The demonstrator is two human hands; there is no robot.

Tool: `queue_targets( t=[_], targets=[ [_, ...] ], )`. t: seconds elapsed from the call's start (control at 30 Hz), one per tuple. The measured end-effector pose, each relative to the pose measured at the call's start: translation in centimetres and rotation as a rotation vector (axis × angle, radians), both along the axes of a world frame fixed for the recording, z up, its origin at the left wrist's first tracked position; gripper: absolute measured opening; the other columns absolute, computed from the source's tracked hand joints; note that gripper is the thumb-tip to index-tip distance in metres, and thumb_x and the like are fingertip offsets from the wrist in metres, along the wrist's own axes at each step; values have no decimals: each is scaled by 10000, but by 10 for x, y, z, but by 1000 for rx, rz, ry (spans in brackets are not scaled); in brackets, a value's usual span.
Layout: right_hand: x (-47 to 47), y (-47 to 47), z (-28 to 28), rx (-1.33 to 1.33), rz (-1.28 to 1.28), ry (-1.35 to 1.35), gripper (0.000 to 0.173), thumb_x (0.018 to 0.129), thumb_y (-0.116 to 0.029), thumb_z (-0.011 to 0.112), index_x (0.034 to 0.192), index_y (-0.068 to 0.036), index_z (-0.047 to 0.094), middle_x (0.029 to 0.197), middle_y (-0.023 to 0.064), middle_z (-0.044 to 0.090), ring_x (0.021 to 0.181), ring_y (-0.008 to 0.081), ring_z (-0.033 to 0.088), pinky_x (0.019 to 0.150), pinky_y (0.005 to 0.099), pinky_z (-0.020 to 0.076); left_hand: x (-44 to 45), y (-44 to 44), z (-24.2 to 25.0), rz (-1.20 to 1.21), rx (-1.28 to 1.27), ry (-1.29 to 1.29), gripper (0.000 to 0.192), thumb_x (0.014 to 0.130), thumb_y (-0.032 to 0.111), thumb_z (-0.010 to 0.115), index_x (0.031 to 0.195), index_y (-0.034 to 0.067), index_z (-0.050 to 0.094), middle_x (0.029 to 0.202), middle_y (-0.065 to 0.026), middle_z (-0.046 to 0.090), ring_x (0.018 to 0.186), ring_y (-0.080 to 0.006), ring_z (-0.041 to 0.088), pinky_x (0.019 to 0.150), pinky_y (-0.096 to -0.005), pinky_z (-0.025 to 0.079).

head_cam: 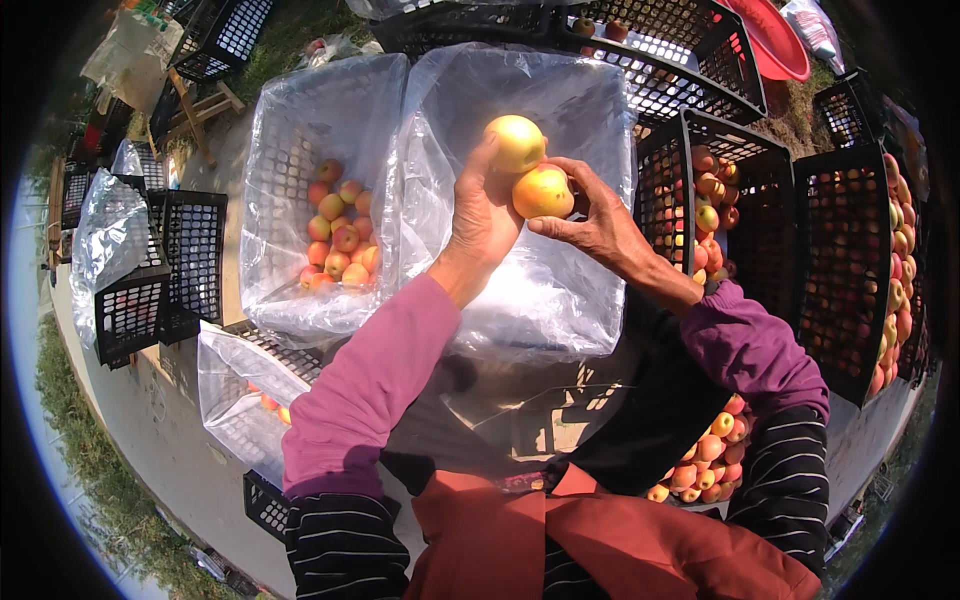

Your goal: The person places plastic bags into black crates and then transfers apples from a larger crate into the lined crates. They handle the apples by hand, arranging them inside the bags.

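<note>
My left hand (484,214) holds a yellow apple (516,142) between thumb and fingers. Just below it, my right hand (600,221) grips a second yellow apple (543,192) with a red blush and small dark spots; the two apples appear to touch. Both hands are above a crate lined with clear plastic film (562,300), where no apples show. To its left stands another film-lined crate (277,187), with a heap of red and yellow apples (345,238) in its lower right part.
At the right, a black crate (757,135) holds apples, beside a fuller black crate (832,277). More apples (712,457) lie by my right elbow. A film-lined crate (247,397) is at lower left. Farther off are stacked black crates (191,262) and a red basin (772,37).
</note>
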State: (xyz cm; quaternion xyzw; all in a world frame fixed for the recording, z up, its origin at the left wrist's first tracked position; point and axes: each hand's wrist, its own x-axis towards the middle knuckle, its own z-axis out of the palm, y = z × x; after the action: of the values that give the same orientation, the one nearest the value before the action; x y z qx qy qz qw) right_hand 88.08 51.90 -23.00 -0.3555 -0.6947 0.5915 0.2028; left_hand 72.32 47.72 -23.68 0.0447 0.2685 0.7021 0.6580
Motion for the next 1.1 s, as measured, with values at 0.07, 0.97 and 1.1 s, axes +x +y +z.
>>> queue_targets(
  t=[0.07,0.97,1.1],
  targets=[
    [0,0,-2,14,10,-22,722,744,-284,788,1321,-55,419,1125,166,578,981,235,595,834,352,493,2,-1,-3,30,12,5,458,809,352,683,1129,57,543,1107,-150,610,1000,-237,589,934,-391,464],
    [-17,41,-37,-801,-16,184,572,816,-280,681,1296,-135,406,1176,87,537,1094,230,574,886,315,492,-260,-94,-119,389,-283,918,644,713,-8,746,1266,21,418,1143,-84,542,1024,-173,562,894,-284,484],
    [-1,77,-56,-841,-102,206,502,879,-339,624,1260,-42,484,1167,122,580,1071,267,601,835,300,520,-274,-81,-156,402,-482,960,609,716,88,778,1233,0,467,1098,-97,563,984,-172,574,824,-280,509]
  ],
)
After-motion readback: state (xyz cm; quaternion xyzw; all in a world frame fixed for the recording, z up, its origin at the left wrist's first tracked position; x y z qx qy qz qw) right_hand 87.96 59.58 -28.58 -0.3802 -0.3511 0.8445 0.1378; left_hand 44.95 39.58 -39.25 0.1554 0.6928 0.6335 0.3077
